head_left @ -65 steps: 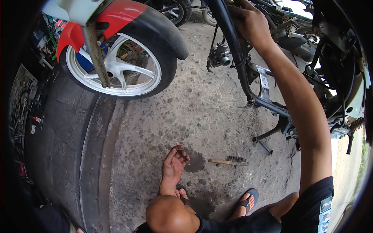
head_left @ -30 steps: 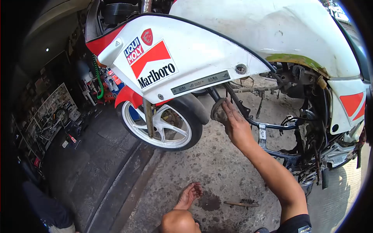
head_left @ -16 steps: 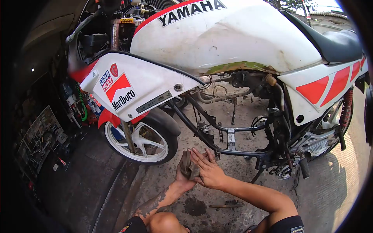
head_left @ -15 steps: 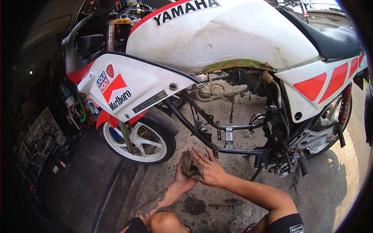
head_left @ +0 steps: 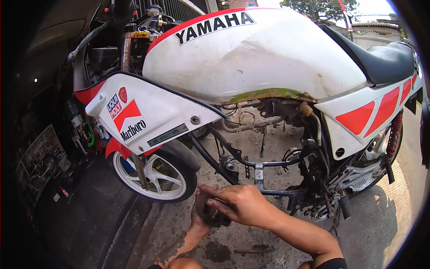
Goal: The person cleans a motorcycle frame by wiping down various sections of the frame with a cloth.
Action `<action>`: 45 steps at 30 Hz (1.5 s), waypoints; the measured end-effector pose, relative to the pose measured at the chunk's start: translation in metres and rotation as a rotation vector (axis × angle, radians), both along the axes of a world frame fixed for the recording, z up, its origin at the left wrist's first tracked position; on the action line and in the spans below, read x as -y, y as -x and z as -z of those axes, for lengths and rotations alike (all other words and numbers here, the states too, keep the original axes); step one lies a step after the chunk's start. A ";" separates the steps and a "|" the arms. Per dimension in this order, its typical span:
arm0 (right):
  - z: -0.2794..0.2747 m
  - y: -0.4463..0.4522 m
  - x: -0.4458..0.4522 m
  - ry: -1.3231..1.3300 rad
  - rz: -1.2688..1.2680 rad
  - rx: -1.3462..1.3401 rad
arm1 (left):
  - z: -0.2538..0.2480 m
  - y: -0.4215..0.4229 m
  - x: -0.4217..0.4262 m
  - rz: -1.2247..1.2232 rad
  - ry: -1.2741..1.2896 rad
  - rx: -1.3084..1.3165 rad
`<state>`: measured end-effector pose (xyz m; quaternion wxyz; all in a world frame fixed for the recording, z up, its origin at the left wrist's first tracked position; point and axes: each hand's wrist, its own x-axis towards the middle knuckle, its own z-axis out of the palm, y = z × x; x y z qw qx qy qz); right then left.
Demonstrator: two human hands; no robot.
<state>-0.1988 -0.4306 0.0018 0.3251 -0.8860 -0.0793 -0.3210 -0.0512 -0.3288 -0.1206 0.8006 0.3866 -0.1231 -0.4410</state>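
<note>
A dark, crumpled cloth (head_left: 217, 217) is between a person's 2 bare hands, held up in front of the body, above the rough ground (head_left: 172, 222). It looks grimy and limp, so it should be light, soft and hard to break, folding wherever it is pressed; any grease on it could make it a little slippery. The best hold is probably a bunched fold pinched between thumb and fingers, with the other palm behind as backing. The right hand (head_left: 239, 202) comes over the top, its grip closed on the cloth, fingers bent across it and thumb tucked in. The left hand (head_left: 199, 216) is behind and beneath the cloth, its fingers mostly hidden, so how tightly its grip is closed cannot be told. Below the hands, a knee (head_left: 184, 263) shows at the bottom edge; near it on the ground are a dark patch (head_left: 217, 252) and a brush (head_left: 254, 251). Just beyond the hands stands a motorcycle, its bare black frame (head_left: 208, 159) crossing behind the right hand and limiting room for reaching forward. The front wheel (head_left: 150, 179) is close on the left. Above stretch a white side fairing (head_left: 156, 116) and a scuffed white fuel tank (head_left: 251, 62) lettered YAMAHA.
</note>
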 end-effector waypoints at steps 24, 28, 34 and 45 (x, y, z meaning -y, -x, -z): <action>-0.051 -0.017 0.028 -0.185 0.383 0.681 | 0.023 -0.017 -0.008 0.232 0.061 0.005; 0.040 -0.033 0.001 0.131 0.278 0.281 | 0.011 -0.014 -0.004 0.166 0.079 0.077; 0.077 -0.050 -0.017 0.232 0.246 0.045 | -0.015 0.014 -0.013 0.229 0.276 0.008; 0.088 -0.037 0.036 -0.283 0.484 0.229 | -0.003 -0.025 -0.003 0.490 -0.013 0.788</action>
